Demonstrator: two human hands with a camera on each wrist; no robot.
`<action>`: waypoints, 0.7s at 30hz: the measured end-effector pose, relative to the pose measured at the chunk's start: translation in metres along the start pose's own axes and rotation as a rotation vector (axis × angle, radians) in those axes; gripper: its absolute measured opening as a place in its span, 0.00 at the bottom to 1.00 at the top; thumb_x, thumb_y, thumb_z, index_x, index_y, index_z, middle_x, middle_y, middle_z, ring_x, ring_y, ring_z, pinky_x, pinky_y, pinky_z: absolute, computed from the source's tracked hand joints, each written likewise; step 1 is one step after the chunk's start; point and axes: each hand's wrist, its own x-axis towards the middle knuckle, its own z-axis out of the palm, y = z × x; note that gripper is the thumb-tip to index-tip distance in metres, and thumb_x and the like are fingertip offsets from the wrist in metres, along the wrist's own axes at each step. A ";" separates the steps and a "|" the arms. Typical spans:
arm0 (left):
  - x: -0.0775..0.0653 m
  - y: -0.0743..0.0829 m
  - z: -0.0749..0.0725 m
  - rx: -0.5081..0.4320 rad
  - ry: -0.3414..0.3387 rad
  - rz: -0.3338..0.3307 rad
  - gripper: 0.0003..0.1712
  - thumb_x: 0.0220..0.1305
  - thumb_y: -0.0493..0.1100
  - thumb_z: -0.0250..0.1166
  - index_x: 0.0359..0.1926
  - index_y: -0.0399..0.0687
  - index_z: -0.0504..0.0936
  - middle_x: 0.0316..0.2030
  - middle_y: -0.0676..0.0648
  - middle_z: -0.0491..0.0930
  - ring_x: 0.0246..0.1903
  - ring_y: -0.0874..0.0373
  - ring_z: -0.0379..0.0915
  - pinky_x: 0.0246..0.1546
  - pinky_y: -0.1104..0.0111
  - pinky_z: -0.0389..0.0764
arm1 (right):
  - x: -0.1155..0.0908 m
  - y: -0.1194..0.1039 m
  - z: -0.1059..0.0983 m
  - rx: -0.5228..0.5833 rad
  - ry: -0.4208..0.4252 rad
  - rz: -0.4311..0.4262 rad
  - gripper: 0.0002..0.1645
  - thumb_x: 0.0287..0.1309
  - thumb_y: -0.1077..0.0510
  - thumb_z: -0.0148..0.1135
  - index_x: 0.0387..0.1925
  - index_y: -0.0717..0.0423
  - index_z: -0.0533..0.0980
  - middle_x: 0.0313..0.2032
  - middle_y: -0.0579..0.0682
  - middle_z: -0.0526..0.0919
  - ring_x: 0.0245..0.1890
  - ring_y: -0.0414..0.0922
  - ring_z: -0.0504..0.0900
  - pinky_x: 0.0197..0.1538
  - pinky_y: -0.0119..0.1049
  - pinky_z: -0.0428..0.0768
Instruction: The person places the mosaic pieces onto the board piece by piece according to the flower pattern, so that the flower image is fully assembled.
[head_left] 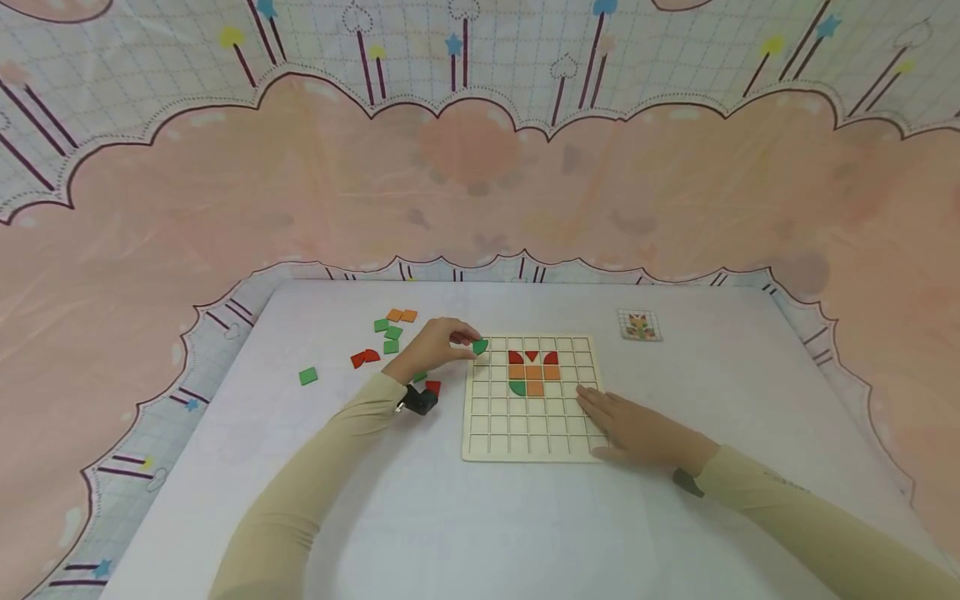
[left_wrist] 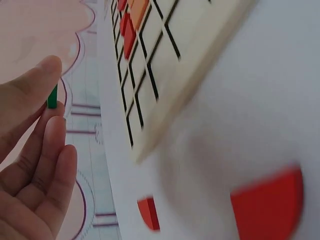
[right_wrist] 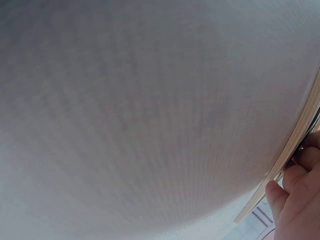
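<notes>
Between thumb and fingertips, my left hand [head_left: 433,346] pinches a green tile [head_left: 481,346] with a rounded edge, held at the upper left corner of the grid board [head_left: 495,432]. In the left wrist view that green tile [left_wrist: 52,98] shows edge-on. My right hand [head_left: 641,429] rests along the board's right edge, its fingers straight. Set in the board are red rounded tiles, a red triangle [head_left: 532,356], several orange squares [head_left: 535,372] and a green quarter-circle [head_left: 517,387]. In the right wrist view, the right hand [right_wrist: 297,205] is at the board's side.
Loose green squares [head_left: 308,376], orange tiles [head_left: 394,315] and red rounded tiles [head_left: 371,355] lie left of the board. A red tile [head_left: 432,387] lies near the left wrist. A small pattern card [head_left: 639,325] sits at the back right of the white table [head_left: 480,533].
</notes>
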 end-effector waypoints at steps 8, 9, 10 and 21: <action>0.013 0.020 0.032 -0.079 -0.061 0.058 0.17 0.51 0.39 0.71 0.44 0.41 0.83 0.42 0.45 0.83 0.41 0.56 0.76 0.49 0.66 0.78 | 0.000 -0.001 -0.002 0.014 -0.004 0.002 0.46 0.64 0.36 0.47 0.72 0.58 0.47 0.74 0.53 0.46 0.74 0.50 0.48 0.72 0.46 0.55; 0.014 0.022 0.035 -0.084 -0.070 0.066 0.17 0.51 0.39 0.71 0.44 0.41 0.84 0.42 0.45 0.83 0.41 0.56 0.76 0.48 0.67 0.78 | 0.000 -0.002 -0.002 0.013 -0.005 0.002 0.46 0.64 0.36 0.47 0.72 0.58 0.48 0.74 0.53 0.46 0.74 0.50 0.49 0.72 0.46 0.55; 0.016 0.024 0.039 -0.085 -0.082 0.066 0.16 0.52 0.39 0.71 0.44 0.41 0.84 0.42 0.45 0.83 0.41 0.56 0.76 0.48 0.68 0.78 | 0.000 -0.002 -0.003 0.014 -0.007 0.003 0.46 0.64 0.36 0.47 0.72 0.58 0.48 0.74 0.53 0.46 0.74 0.50 0.49 0.72 0.46 0.55; 0.028 0.044 0.074 -0.052 -0.172 0.105 0.17 0.52 0.40 0.71 0.44 0.42 0.84 0.41 0.47 0.81 0.41 0.60 0.74 0.43 0.75 0.74 | 0.000 0.000 -0.001 0.038 -0.018 0.001 0.46 0.65 0.37 0.47 0.72 0.58 0.47 0.74 0.53 0.46 0.73 0.51 0.49 0.72 0.47 0.55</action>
